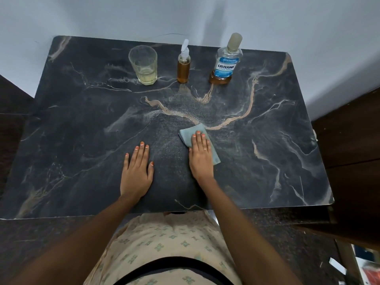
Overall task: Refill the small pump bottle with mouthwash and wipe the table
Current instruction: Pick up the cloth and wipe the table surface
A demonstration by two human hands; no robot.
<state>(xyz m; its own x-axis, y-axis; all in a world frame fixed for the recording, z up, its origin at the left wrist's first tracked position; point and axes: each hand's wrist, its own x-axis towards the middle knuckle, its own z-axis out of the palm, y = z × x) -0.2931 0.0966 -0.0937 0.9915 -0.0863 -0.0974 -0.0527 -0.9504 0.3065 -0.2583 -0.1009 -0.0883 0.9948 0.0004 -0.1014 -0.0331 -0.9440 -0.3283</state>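
Dark marble-look table [72, 140] against pale wall [123, 15], seen from above. Nearest: patterned top [164, 239] at btm edge, both bare forearms reaching fwd. L hand [136, 167] lies flat on table, palm down, fingers straight & close together, thumb out to the side, holding nothing. R hand [200, 157] near it, also flat, fingers straight, pressing on blue-grey cloth [190, 131]; cloth shows past fingertips & along hand's right side. Ring on one R finger. Far edge, by wall, row L to R: glass [144, 65] w/ a little pale liquid; pump bottle [183, 67] upright, amber liquid nearly to neck; mouthwash bottle [226, 62] capped, low amber layer at btm. All three stand apart, well apart from hands.
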